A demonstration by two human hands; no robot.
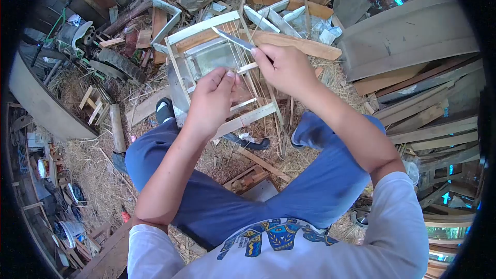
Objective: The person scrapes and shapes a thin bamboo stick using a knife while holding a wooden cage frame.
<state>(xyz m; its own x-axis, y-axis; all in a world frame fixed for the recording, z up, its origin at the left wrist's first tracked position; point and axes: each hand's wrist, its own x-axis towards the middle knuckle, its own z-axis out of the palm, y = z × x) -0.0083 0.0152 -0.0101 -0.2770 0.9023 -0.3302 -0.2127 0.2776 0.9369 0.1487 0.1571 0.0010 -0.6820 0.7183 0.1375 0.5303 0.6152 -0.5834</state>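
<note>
My right hand (287, 70) is closed around the handle of a knife (233, 39), whose blade points up and to the left over a small wooden frame (206, 26). Just left of it, my left hand (213, 92) pinches thumb against fingers at thin, pale strips (249, 80) that run lengthwise along the frame's right side. How many strips it holds is hidden by the fingers. Pale crossbars join the frame's sides, and its lower bar (245, 120) lies between my knees. A glassy, greyish panel (206, 62) shows through the frame.
Straw covers the ground around my feet. Scrap boards (281, 20) pile up beyond the frame. A large curved panel (408, 31) leans at the right above stacked planks (434, 124). Another curved sheet (46, 98) stands at the left, near a tyre (120, 64).
</note>
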